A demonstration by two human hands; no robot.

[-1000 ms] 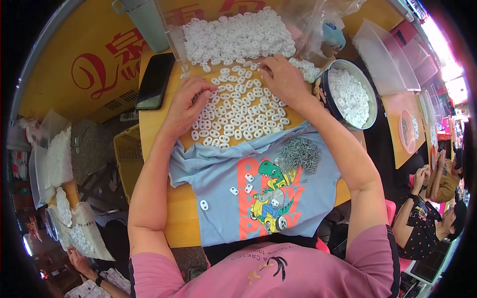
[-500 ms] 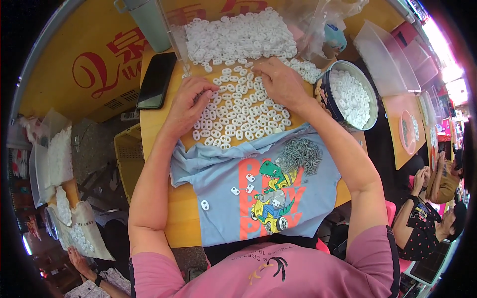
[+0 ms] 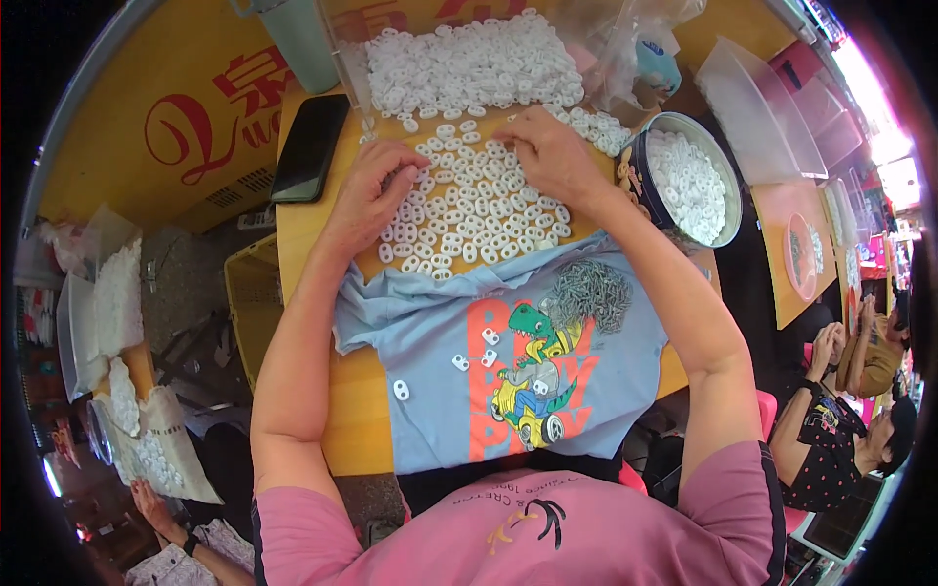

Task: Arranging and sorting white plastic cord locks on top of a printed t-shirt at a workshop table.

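Observation:
Many flat white plastic pieces [image 3: 466, 208], oval with two holes each, lie spread in one layer on the yellow table. My left hand [image 3: 376, 184] rests at their left edge, fingers loosely bent, thumb apart, fingertips against pieces. Across from it my right hand [image 3: 555, 151] reaches over the upper right of the layer, its fingers bent and touching the pieces there. Nothing shows held in either hand. Nearer me a blue printed T-shirt [image 3: 420, 415] covers the table's front, bearing a pile of small grey metal pins [image 3: 591, 296] and several white pieces [image 3: 401, 391].
Behind my hands is a large heap of white pieces [image 3: 474, 63]. A round tin [image 3: 640, 161] full of them stands right, beyond it a clear plastic bin [image 3: 757, 107]. A black phone [image 3: 310, 146] and a pale green tumbler [image 3: 296, 44] are left. People sit at both sides.
My left hand's fingers have spread slightly apart at the edge of the layer. Both hands stay almost in place, and some pieces between them have shifted a little.

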